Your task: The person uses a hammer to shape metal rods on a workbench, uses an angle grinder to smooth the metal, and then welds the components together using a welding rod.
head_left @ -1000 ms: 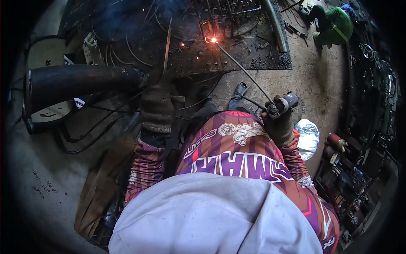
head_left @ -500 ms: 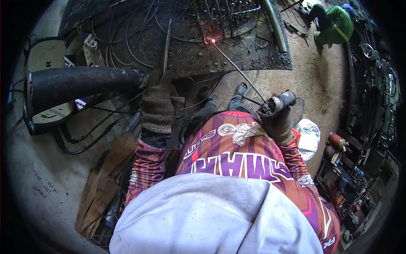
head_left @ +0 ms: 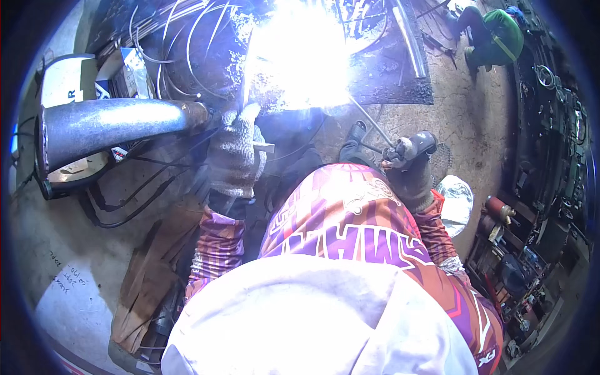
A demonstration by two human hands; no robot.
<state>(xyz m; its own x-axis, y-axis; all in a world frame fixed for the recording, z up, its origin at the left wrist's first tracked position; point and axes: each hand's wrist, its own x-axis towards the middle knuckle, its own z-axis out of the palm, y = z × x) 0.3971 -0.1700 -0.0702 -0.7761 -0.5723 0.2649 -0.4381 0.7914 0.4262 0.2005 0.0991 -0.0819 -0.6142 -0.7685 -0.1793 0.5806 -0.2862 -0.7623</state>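
My right hand (head_left: 412, 178), in a dark work glove, is closed around a welding electrode holder (head_left: 417, 147). A thin welding rod (head_left: 370, 117) runs from the holder up and left into a blinding white arc (head_left: 306, 53). The glare hides the rod's tip and the metal it meets on the dark steel worktable (head_left: 400, 94). My left hand (head_left: 232, 156), in a knitted glove, is closed around a narrow metal bar (head_left: 246, 78) that points away over the table's near edge. A short pale end (head_left: 264, 147) juts out on the right of this glove.
Left of my left hand lies a large dark metal tube (head_left: 119, 122), above a round light-topped container (head_left: 62, 84). Bent rods (head_left: 194, 56) and a pipe (head_left: 407, 40) rest on the table. Someone in green (head_left: 500, 37) crouches at far right, near cluttered shelves (head_left: 562, 144).
The small red glow at the rod's tip has become a huge white arc that lights the table, tube and gloves. Both hands have stayed nearly in place.
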